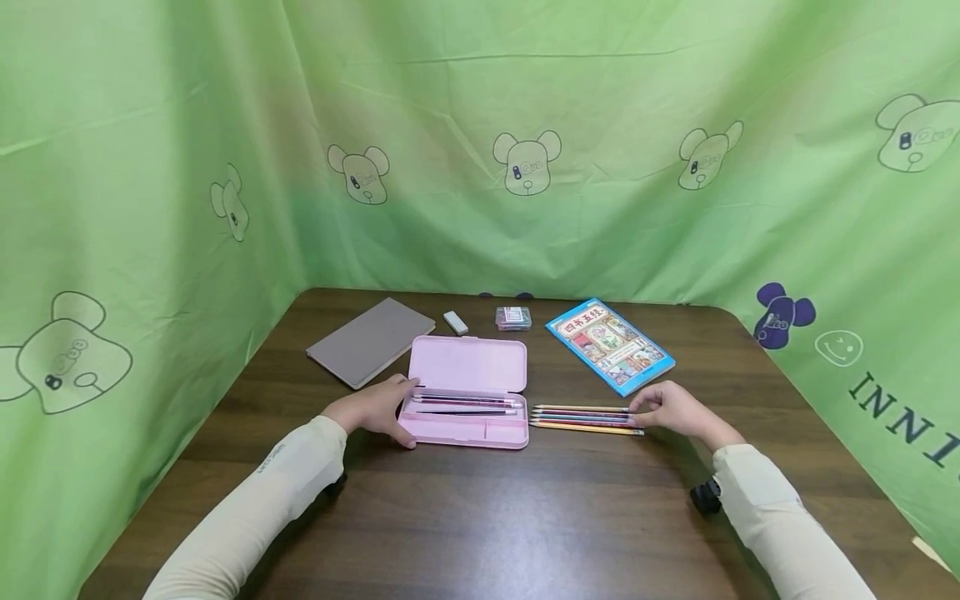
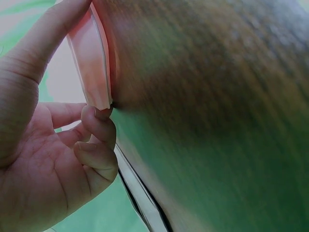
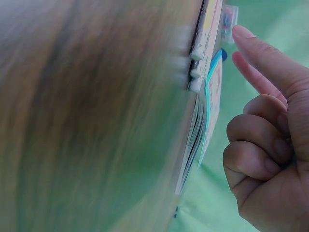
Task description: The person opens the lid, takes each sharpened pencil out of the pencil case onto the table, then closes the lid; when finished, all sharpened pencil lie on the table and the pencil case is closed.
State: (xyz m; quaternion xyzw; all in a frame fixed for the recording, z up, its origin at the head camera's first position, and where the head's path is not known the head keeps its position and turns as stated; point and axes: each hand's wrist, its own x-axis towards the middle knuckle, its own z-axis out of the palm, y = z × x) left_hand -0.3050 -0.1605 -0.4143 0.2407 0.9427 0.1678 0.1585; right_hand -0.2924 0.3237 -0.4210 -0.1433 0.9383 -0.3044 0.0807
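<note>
A pink pencil case (image 1: 506, 429) lies with its lid (image 1: 468, 364) folded back, and a few pencils (image 1: 465, 402) rest in its long compartment. My left hand (image 1: 378, 408) grips the case's left end. In the left wrist view, the thumb is along one corner and curled fingers meet the other. Several pencils (image 1: 585, 417) lie side by side on the table, right of the case. Over their right ends is my right hand (image 1: 675, 410). Its thumb and index finger stretch out while the other fingers curl in, and the right wrist view shows space between these fingertips and the pencil ends (image 3: 196, 63).
Behind the case, a grey notebook (image 1: 375, 337) lies at the left, with a white eraser (image 1: 455, 322) and a small clear box (image 1: 513, 318) farther right. A blue-bordered book (image 1: 611, 346) lies beyond my right hand. Green curtains (image 1: 450, 233) surround the wooden table (image 1: 480, 517).
</note>
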